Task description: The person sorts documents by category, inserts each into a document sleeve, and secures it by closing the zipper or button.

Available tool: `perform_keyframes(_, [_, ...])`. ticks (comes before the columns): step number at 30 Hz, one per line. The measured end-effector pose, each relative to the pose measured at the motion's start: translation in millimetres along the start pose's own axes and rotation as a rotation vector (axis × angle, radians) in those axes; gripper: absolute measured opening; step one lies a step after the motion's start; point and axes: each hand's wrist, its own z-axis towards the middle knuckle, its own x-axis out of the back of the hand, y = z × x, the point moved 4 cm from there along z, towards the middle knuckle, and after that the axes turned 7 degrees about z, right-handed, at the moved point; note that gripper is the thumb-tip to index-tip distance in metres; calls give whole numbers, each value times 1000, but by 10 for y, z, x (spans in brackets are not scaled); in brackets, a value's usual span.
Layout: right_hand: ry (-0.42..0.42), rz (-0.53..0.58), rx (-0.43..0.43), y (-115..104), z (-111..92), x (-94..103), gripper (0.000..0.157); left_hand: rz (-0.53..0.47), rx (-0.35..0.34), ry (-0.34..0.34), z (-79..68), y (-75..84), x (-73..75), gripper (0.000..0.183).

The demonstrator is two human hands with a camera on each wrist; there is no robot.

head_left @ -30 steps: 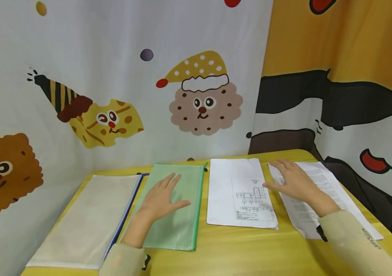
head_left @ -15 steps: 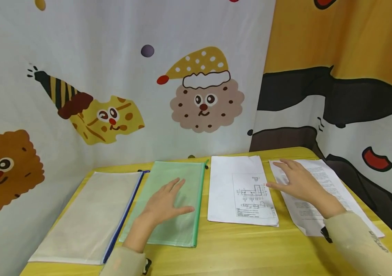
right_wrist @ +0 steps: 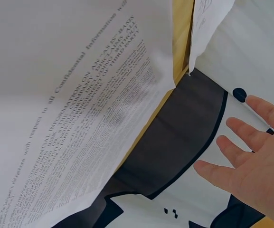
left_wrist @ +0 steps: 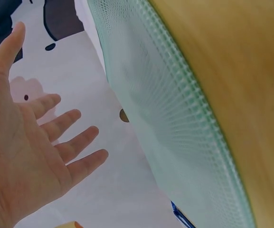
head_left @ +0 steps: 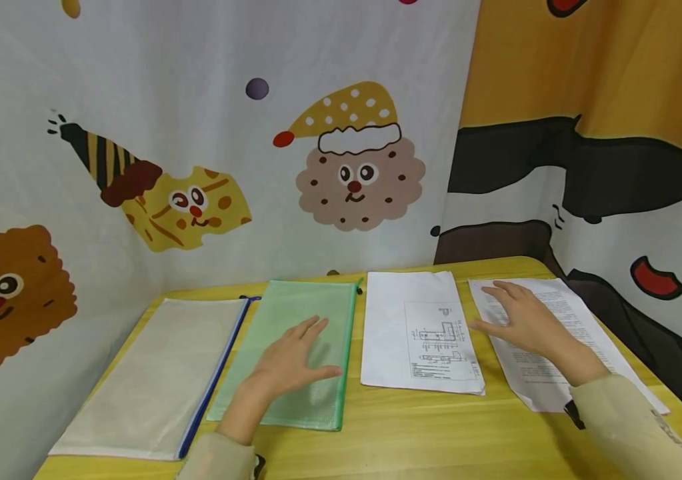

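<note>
My left hand [head_left: 287, 360] hovers over the green mesh zipper pouch [head_left: 317, 300], its fingers spread and holding nothing. In the left wrist view the same hand [left_wrist: 37, 147] shows its palm, apart from the pouch [left_wrist: 151, 109]. My right hand [head_left: 527, 323] is held above a sheet of printed text [head_left: 581, 347], fingers apart. The right wrist view shows that hand [right_wrist: 255, 156] clear of the sheet [right_wrist: 80, 104]. Between the hands lies a stack of papers [head_left: 389, 333] with a technical drawing on top. Left of the green pouch lies a whitish zipper pouch [head_left: 149, 380] with a blue edge.
All of these lie flat in a row on a yellow wood-grain table [head_left: 413, 433]. A curtain [head_left: 197, 80] with cartoon figures hangs right behind the table and along its sides.
Both hands have drifted slightly to the right, still raised and spread. The view has tilted down a little. Pouches and papers lie where they were.
</note>
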Motion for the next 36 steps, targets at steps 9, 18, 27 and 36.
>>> perform_keyframes(9, [1, -5, -7, 34, -42, 13, 90, -102, -25, -33, 0, 40, -44, 90])
perform_keyframes(18, [4, 8, -17, 69, -68, 14, 90, -332, -109, -97, 19, 104, -132, 93])
perform_keyframes(27, [4, 16, -24, 101, -88, -17, 90, -499, -150, -171, 65, 163, -279, 96])
perform_keyframes(36, [-3, 24, -32, 108, -104, -8, 90, -501, -96, -214, 56, 96, -348, 95])
